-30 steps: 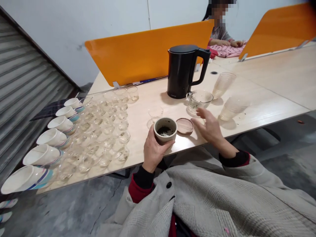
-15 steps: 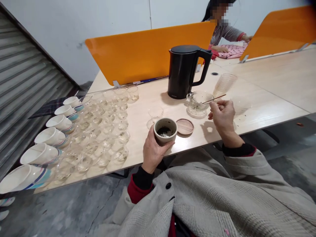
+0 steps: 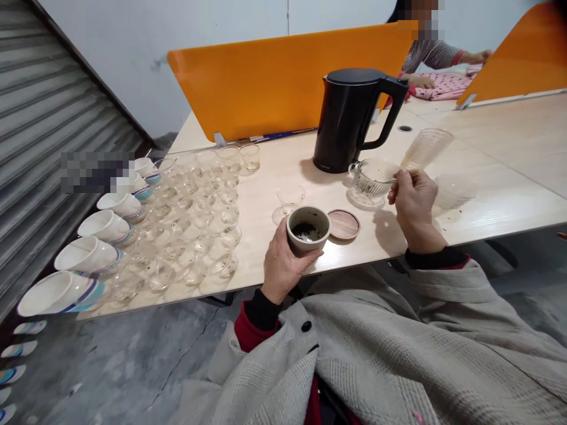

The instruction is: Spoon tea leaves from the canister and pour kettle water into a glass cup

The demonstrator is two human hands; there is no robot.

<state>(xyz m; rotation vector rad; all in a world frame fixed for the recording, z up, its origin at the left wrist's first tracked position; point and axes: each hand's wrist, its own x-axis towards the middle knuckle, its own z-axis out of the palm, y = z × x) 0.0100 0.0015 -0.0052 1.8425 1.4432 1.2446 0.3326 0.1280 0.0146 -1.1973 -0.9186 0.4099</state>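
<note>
My left hand [image 3: 286,262] is wrapped round a small beige canister [image 3: 309,248], tilted toward me, with dark loose tea leaves inside. A round wooden lid [image 3: 344,225] lies just right of it. My right hand [image 3: 415,200] is closed in a pinch at the rim of a ribbed glass cup [image 3: 374,180]. The thin brown stick seen in its fingers a moment ago is now mostly hidden. Some dark bits show in the glass cup, which stands on a clear saucer. One clear plastic cup [image 3: 291,195] stands behind the canister.
Rows of clear plastic cups [image 3: 195,218] and stacked paper cups [image 3: 88,255] fill the table's left. A black kettle [image 3: 345,124] stands before an orange divider [image 3: 274,82]. Stacked plastic cups [image 3: 429,144] lie at right. Behind the divider, a person handles pink cloth [image 3: 443,85].
My right hand has come down over the glass cup's rim, and the stick has turned out of sight. The canister stays in my left hand. The whole view has shifted slightly.
</note>
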